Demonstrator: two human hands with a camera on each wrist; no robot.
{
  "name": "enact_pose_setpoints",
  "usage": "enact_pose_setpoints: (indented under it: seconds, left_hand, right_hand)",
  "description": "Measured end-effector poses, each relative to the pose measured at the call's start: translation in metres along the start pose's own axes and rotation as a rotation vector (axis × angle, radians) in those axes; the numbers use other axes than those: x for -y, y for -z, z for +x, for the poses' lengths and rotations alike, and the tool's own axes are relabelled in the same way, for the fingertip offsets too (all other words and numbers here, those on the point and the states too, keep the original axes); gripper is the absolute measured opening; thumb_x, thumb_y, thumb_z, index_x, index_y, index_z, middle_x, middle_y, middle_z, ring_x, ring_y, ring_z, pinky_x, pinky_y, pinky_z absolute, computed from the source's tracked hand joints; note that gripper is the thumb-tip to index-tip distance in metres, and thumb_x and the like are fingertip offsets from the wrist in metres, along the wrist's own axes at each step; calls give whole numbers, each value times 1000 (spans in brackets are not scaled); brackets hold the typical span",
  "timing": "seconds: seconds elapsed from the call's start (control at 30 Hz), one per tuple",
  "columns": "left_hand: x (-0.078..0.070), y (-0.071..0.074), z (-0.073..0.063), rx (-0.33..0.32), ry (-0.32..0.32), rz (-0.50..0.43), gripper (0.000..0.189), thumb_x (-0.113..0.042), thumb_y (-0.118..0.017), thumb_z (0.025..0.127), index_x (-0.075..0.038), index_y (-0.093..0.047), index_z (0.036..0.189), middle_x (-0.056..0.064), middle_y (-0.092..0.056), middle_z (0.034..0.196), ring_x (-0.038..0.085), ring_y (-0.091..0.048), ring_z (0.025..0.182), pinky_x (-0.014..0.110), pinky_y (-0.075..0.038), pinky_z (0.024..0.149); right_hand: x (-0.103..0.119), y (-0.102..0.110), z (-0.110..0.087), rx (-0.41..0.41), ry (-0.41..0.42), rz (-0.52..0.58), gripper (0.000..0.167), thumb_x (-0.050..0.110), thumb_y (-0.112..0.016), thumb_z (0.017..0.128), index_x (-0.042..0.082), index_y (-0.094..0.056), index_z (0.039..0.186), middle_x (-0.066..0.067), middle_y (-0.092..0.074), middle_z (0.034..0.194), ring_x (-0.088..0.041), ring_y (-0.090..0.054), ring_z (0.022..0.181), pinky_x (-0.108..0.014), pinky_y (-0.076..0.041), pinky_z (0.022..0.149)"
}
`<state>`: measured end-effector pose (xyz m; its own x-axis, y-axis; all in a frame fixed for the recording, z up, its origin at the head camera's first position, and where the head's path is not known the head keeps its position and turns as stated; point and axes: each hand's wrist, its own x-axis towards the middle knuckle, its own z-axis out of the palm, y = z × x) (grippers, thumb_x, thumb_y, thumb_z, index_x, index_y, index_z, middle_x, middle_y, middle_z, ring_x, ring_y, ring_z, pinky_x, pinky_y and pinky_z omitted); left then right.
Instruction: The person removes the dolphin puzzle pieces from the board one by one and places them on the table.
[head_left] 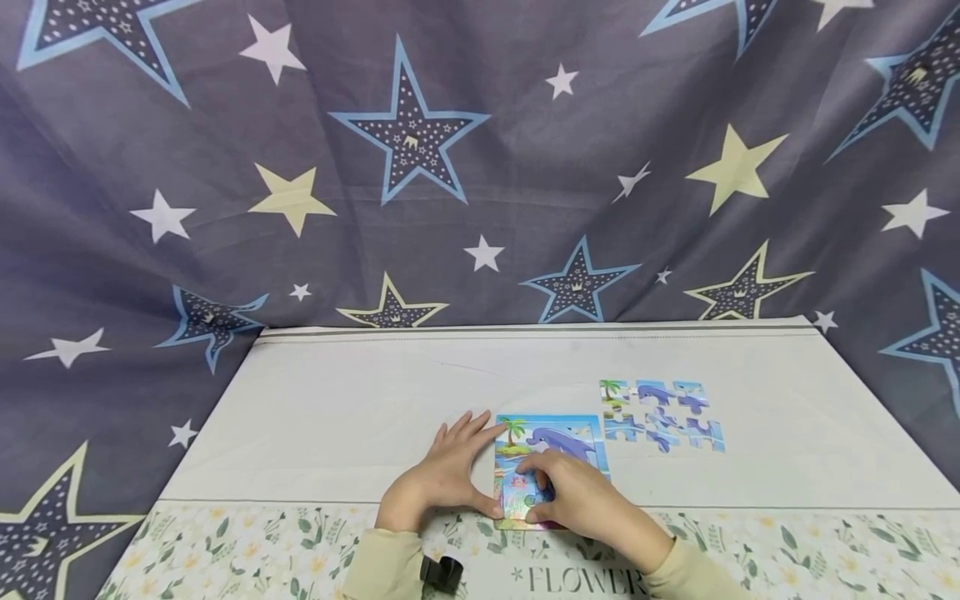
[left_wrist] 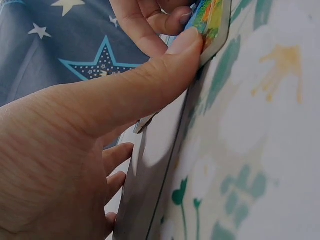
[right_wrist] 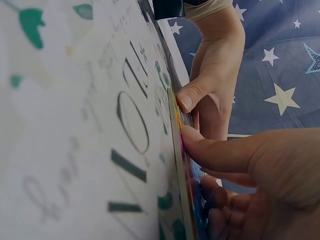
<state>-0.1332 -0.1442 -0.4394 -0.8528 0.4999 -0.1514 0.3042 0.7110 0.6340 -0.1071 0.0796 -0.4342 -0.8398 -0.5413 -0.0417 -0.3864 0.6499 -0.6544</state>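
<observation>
A puzzle board (head_left: 602, 454) with a dolphin and palm-tree picture lies near the front of the table. My left hand (head_left: 447, 473) is spread along its left side, the thumb touching the lower left corner and the fingers reaching to the upper left. Over the board's lower part, my right hand (head_left: 581, 496) has its thumb and forefinger curled about a puzzle piece (head_left: 516, 493) with a small crab on it, lying within the frame. Its other fingers fold under the palm. In the right wrist view, the right thumb (right_wrist: 212, 150) rests at the board's front edge, near the left thumb (right_wrist: 194, 94).
Several loose puzzle pieces (head_left: 660, 412) lie in rows to the right, behind the board. The white table cover (head_left: 337, 400) has a flowered front strip (head_left: 810, 542) with printed lettering. A grey curtain (head_left: 465, 108) with stars hangs behind the table.
</observation>
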Motion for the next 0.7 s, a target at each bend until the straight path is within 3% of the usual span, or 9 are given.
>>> enact_pose_setpoints:
  seconds: [0.4, 0.7]
  left_hand:
    - [3, 1, 0, 7, 9, -17, 114, -34, -96, 57, -13, -39, 153, 15, -20, 162, 37, -6, 150, 59, 4, 118]
    - [1, 1, 0, 17, 12, -40, 114, -34, -96, 58, -12, -38, 153, 15, -19, 163, 37, -5, 150, 59, 5, 118]
  right_hand:
    - [-1, 0, 2, 4, 11, 38, 50, 14, -88, 73, 16, -62, 116, 8, -52, 81, -7, -44, 63, -25, -40, 55]
    - [-5, 6, 0, 32, 58, 179, 26, 5, -71, 90, 14, -57, 110, 4, -55, 82, -8, -49, 64, -26, -42, 56]
